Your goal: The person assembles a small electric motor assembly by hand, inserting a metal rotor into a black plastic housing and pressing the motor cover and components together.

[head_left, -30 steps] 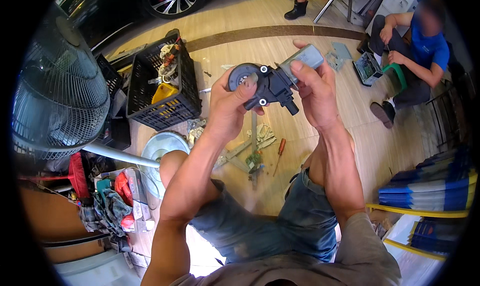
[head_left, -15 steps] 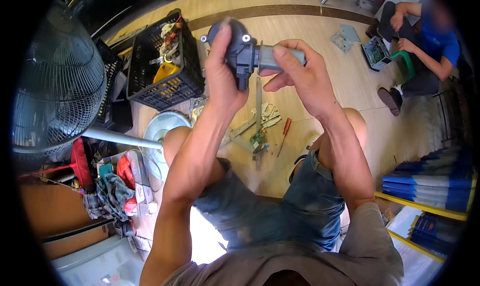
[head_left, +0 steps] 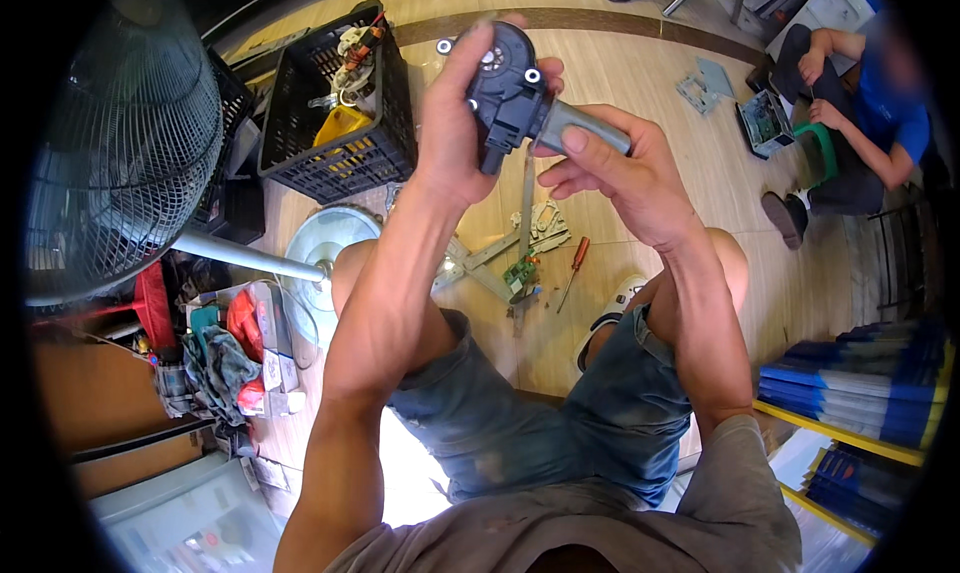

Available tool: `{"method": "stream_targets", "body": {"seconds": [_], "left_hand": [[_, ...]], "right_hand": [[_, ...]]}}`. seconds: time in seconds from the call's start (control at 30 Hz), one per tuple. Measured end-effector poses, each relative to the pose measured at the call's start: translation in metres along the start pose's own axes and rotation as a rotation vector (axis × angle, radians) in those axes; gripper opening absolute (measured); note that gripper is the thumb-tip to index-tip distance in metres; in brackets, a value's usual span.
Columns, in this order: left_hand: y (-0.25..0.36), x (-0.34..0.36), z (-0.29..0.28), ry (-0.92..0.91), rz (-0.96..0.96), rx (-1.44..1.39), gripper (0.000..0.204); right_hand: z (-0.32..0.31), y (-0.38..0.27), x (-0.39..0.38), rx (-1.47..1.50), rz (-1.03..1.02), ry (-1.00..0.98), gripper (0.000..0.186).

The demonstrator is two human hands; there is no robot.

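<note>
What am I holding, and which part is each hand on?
A motor-like unit: your left hand grips its round black housing, your right hand its grey metal cylinder.

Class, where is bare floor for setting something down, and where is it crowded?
Bare floor: between the right hand and the co-worker's shoe; between that hand and the dark floor strip. Crowded: around the screwdriver and circuit board, and leftward around the crate and fan.

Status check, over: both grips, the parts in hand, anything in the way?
Left grip on black housing. Right grip on grey cylinder. Pieces meeting, held above floor. Nothing seen blocking them; red-handled screwdriver lying below.
</note>
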State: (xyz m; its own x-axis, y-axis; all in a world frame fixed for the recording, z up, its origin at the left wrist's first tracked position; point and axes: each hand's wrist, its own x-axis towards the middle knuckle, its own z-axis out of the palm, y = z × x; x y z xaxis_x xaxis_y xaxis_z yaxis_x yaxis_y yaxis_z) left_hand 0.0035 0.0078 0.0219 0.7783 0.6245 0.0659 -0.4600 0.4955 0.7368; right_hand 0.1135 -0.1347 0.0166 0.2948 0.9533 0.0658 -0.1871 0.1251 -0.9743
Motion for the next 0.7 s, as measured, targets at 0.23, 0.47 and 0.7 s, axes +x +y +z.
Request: {"method": "stream_targets", "body": {"seconds": [0.23, 0.47, 0.7], "left_hand": [[0.000, -0.004, -0.008, -0.056, -0.073, 0.186, 0.044], [0.000, -0.009, -0.005, 0.015, 0.056, 0.293, 0.039], [-0.003, -0.009, -0.006, 0.113, 0.201, 0.375, 0.033]], "right_hand": [[0.007, 0.006, -0.008, -0.208, 0.130, -0.053, 0.038], [0.010, 0.001, -0.008, -0.200, 0.157, -0.041, 0.040], [0.009, 0.008, -0.007, -0.343, 0.107, -0.011, 0.044]]}}
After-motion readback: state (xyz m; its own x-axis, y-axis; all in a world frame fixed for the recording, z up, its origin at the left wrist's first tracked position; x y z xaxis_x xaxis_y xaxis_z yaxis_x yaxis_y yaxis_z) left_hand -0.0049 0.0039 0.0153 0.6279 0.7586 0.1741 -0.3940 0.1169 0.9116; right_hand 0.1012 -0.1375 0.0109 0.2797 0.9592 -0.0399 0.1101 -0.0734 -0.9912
